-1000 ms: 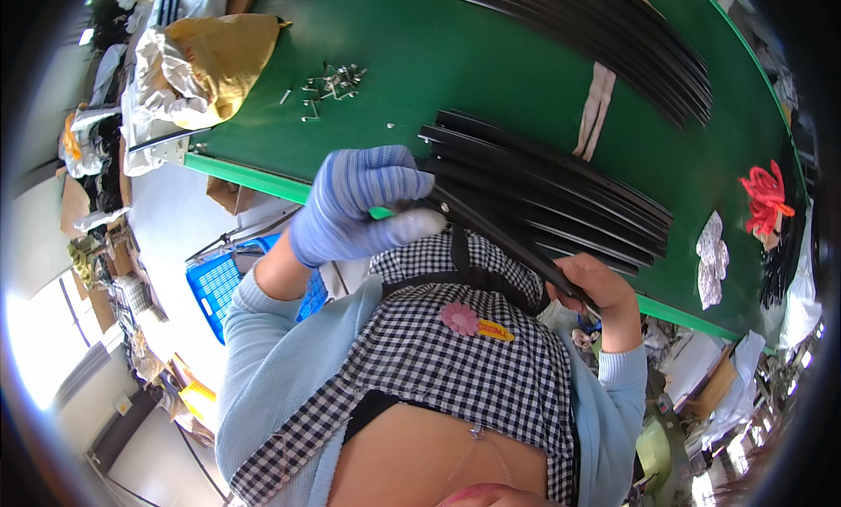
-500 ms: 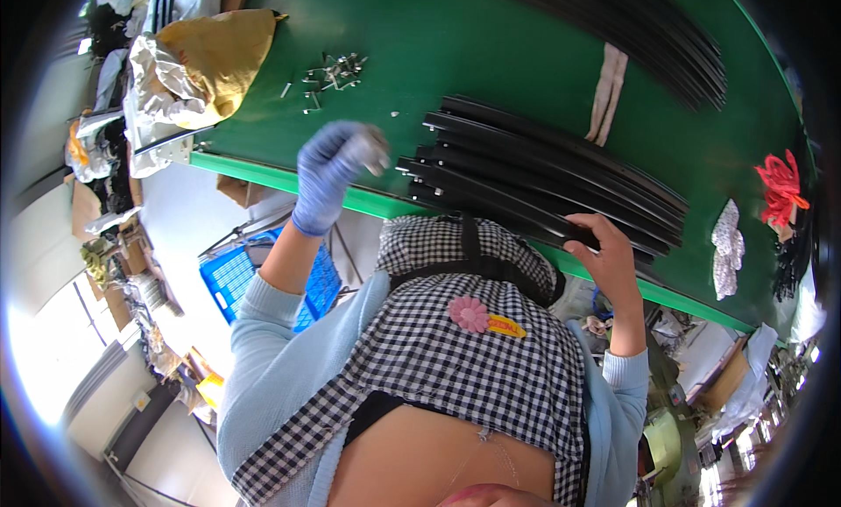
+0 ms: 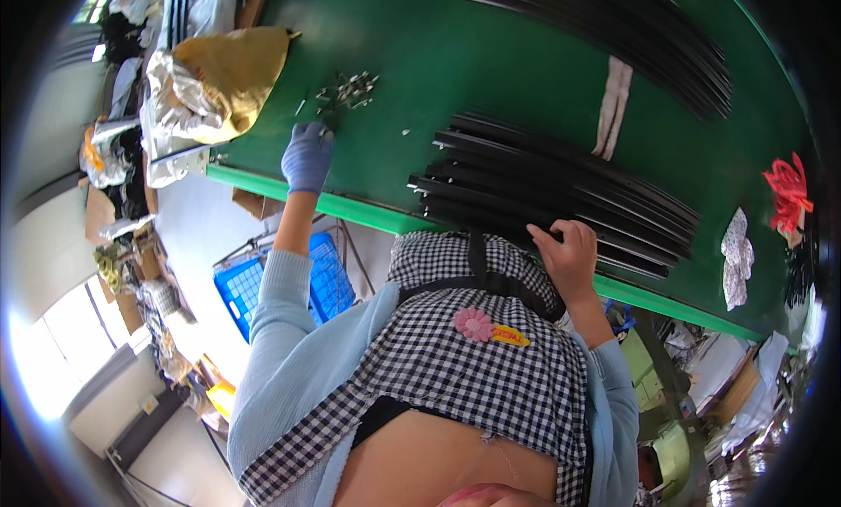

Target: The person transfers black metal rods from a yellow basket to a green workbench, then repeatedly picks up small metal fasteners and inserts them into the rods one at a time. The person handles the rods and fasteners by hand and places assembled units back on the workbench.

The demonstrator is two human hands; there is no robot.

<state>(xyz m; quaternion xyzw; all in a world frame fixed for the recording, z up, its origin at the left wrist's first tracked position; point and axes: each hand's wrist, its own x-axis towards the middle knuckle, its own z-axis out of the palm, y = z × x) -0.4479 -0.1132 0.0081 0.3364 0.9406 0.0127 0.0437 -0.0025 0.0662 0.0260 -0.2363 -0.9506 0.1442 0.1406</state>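
Note:
My left hand [image 3: 307, 159], in a blue glove with greyish fingertips, is over the left part of the green table. Its fingers are curled together, and what they hold, if anything, is hidden. Just beyond it lies a small pile of short shiny metal pieces [image 3: 349, 92], with a loose one to its left. My bare right hand [image 3: 571, 260] rests at the near edge of a row of long black strips [image 3: 561, 187], its thumb and fingers apart. The strips lie side by side, some with small metal bits at their left ends.
More black strips [image 3: 613, 34] lie at the far side of the green table [image 3: 403, 60]. A pale cloth band [image 3: 613, 108] lies between the two groups. A yellow-and-white sack [image 3: 232, 82] sits at the left, a red bundle [image 3: 787, 191] at the right. Below stands a blue crate [image 3: 241, 283].
My left hand has moved left, away from the strip ends to beside the metal pile. My right hand has let go of the nearest strip and shifted left along the row.

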